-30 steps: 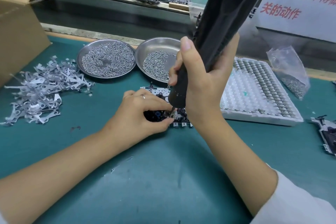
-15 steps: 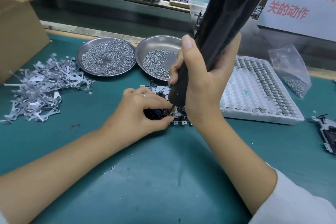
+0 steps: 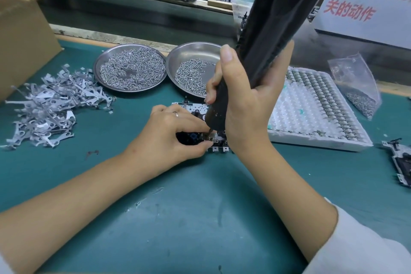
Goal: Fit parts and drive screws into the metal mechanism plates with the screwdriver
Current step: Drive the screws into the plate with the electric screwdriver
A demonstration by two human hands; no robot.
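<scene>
A metal mechanism plate (image 3: 195, 107) lies on the green mat in the middle, mostly hidden under both hands. My right hand (image 3: 246, 100) grips the long black powered screwdriver (image 3: 273, 20), which slants up to the right; its tip (image 3: 210, 131) points down onto the plate's near edge. My left hand (image 3: 175, 134) rests on the plate, thumb and forefinger pinching a small part right beside the tip. Two steel dishes hold screws: a full one (image 3: 130, 69) and a half-full one (image 3: 191, 69).
A heap of stamped metal levers (image 3: 49, 107) lies at left beside a cardboard box (image 3: 22, 35). A white tray of small parts (image 3: 315, 107) and a plastic bag of screws (image 3: 355, 87) sit right. Another mechanism plate (image 3: 400, 162) is at the right edge.
Almost nothing differs. Both hands and the screwdriver stay on the plate; the view has shifted very slightly.
</scene>
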